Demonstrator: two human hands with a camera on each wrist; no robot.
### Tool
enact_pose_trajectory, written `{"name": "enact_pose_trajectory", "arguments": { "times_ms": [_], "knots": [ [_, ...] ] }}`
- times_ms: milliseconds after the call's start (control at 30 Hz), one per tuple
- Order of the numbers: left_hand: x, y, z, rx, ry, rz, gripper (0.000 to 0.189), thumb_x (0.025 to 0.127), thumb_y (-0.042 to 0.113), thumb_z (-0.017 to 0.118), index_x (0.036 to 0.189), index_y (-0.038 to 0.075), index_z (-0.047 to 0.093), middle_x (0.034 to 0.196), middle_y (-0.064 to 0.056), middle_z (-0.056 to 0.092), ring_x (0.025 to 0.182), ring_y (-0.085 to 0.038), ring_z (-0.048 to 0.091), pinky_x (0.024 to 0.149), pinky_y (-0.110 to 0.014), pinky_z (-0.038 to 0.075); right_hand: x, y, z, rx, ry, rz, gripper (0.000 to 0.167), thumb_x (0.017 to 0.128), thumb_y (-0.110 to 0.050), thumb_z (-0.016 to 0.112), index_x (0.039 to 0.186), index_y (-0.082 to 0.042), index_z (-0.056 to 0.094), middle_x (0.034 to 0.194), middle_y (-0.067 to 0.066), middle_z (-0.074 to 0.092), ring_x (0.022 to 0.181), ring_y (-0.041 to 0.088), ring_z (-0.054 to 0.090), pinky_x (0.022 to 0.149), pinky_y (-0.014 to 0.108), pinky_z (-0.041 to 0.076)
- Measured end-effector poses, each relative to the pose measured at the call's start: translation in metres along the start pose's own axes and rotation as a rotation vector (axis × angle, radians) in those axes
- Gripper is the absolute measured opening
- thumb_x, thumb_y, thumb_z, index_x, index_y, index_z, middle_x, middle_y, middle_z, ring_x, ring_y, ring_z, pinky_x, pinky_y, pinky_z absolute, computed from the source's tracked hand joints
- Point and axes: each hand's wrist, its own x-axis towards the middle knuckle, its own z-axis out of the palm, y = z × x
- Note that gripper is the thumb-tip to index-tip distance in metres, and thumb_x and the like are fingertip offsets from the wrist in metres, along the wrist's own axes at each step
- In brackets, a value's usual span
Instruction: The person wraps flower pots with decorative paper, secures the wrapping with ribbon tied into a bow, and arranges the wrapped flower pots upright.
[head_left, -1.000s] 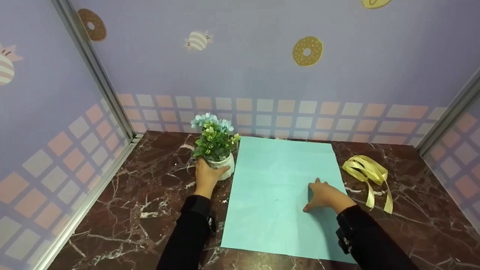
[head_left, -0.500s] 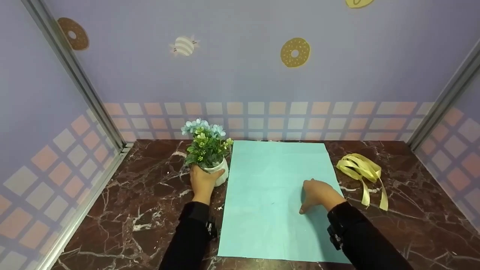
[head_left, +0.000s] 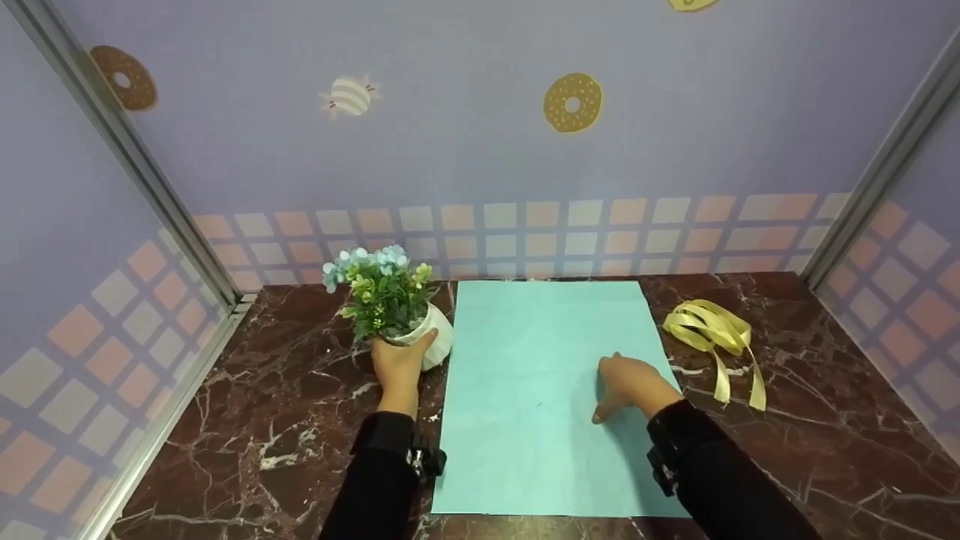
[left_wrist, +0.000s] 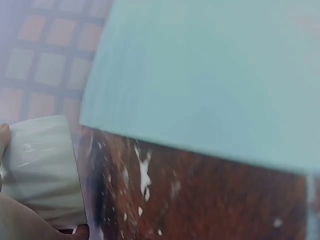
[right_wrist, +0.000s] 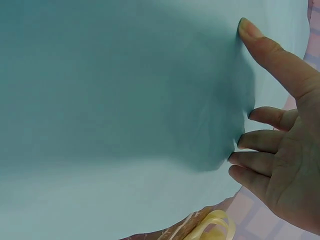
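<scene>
Beside the left edge of the blue sheet (head_left: 525,337), tilted in the clamped grip of the left hand (head_left: 397,367): white flowerpot (head_left: 436,349), likely light, stiff, slick. Best taken round its wall, below soft leaves (head_left: 382,304). On the sheet, touching with thumb and fingers apart: right hand (head_left: 628,384).

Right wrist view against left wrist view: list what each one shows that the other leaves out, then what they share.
Only the right wrist view: the right hand, palm side showing, and part of the yellow ribbon near the bottom edge.

Only the left wrist view: the white flowerpot and part of the left hand gripping it; the plant itself is out of frame.

Both: the light blue sheet, some of the brown marble tabletop, and the checked wall.
</scene>
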Motion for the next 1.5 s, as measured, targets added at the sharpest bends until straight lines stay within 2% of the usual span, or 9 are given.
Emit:
{"name": "enact_pose_trajectory", "arguments": {
  "times_ms": [167,333,467,700,1000,1133,1233,1367,1500],
  "knots": [
    [-0.010,0.006,0.000,-0.073,-0.035,-0.046,0.096,0.074,0.017,0.086,0.149,0.001,0.029,0.148,-0.020,0.037,0.137,-0.034,0.035,0.112,-0.042,0.030,-0.005,0.003,0.005,0.034,0.036,-0.012,0.093,0.070,-0.038,0.088,0.136,0.010,0.046,0.141,0.037,0.037,0.129,0.050,0.039,0.101,0.062,0.035],
    [-0.022,0.011,0.005,-0.179,-0.037,-0.043,0.094,0.074,0.014,0.087,0.149,0.004,0.030,0.147,-0.017,0.038,0.136,-0.032,0.036,0.111,-0.041,0.031,-0.008,0.006,0.006,0.060,0.074,-0.028,0.094,0.072,-0.041,0.086,0.139,0.009,0.044,0.145,0.036,0.031,0.133,0.050,0.033,0.103,0.065,0.031],
    [-0.032,0.015,0.012,-0.254,-0.047,-0.050,0.095,0.074,0.013,0.086,0.149,0.005,0.028,0.146,-0.016,0.038,0.135,-0.032,0.037,0.111,-0.042,0.033,-0.009,0.003,0.003,0.125,0.159,-0.047,0.097,0.076,-0.042,0.083,0.145,0.008,0.037,0.149,0.035,0.026,0.136,0.050,0.026,0.105,0.067,0.026],
    [-0.049,0.018,0.026,-0.425,-0.047,-0.071,0.087,0.076,0.002,0.082,0.147,0.002,0.033,0.144,-0.019,0.042,0.133,-0.033,0.039,0.110,-0.040,0.034,-0.005,-0.023,-0.001,0.280,0.346,-0.134,0.091,0.081,-0.036,0.080,0.149,0.001,0.033,0.150,0.027,0.031,0.136,0.045,0.031,0.108,0.059,0.029],
    [-0.072,0.015,0.048,-0.658,-0.102,-0.101,0.071,0.082,-0.005,0.074,0.142,-0.004,0.038,0.139,-0.022,0.046,0.129,-0.035,0.044,0.108,-0.041,0.036,-0.002,-0.065,0.006,0.379,0.432,-0.198,0.094,0.078,-0.031,0.084,0.152,-0.009,0.031,0.151,0.016,0.036,0.137,0.036,0.035,0.108,0.053,0.034],
    [-0.079,0.010,0.057,-0.806,-0.131,-0.143,0.063,0.085,-0.008,0.069,0.141,-0.004,0.040,0.131,-0.022,0.050,0.121,-0.036,0.049,0.105,-0.044,0.040,0.002,-0.074,0.006,0.386,0.459,-0.220,0.101,0.075,-0.030,0.086,0.153,-0.008,0.028,0.152,0.016,0.035,0.137,0.035,0.035,0.109,0.052,0.033],
    [-0.084,0.007,0.061,-0.896,-0.154,-0.190,0.060,0.087,-0.007,0.067,0.141,-0.002,0.040,0.127,-0.017,0.051,0.117,-0.032,0.050,0.103,-0.045,0.040,0.004,-0.079,0.005,0.374,0.478,-0.249,0.104,0.073,-0.030,0.088,0.154,-0.007,0.026,0.153,0.016,0.033,0.138,0.036,0.034,0.109,0.053,0.032],
    [-0.090,0.005,0.066,-0.929,-0.174,-0.177,0.064,0.089,-0.005,0.065,0.145,-0.001,0.034,0.137,-0.019,0.045,0.126,-0.034,0.044,0.108,-0.045,0.035,0.007,-0.084,0.001,0.323,0.487,-0.302,0.105,0.072,-0.029,0.088,0.154,-0.009,0.026,0.156,0.014,0.028,0.139,0.034,0.031,0.110,0.056,0.029],
    [-0.095,0.006,0.072,-0.936,-0.177,-0.172,0.073,0.089,-0.004,0.066,0.149,-0.002,0.024,0.147,-0.023,0.031,0.136,-0.038,0.033,0.112,-0.046,0.031,0.010,-0.089,-0.005,0.250,0.487,-0.342,0.104,0.073,-0.028,0.087,0.155,-0.011,0.025,0.158,0.012,0.023,0.141,0.034,0.029,0.111,0.057,0.025]
  ]
}}
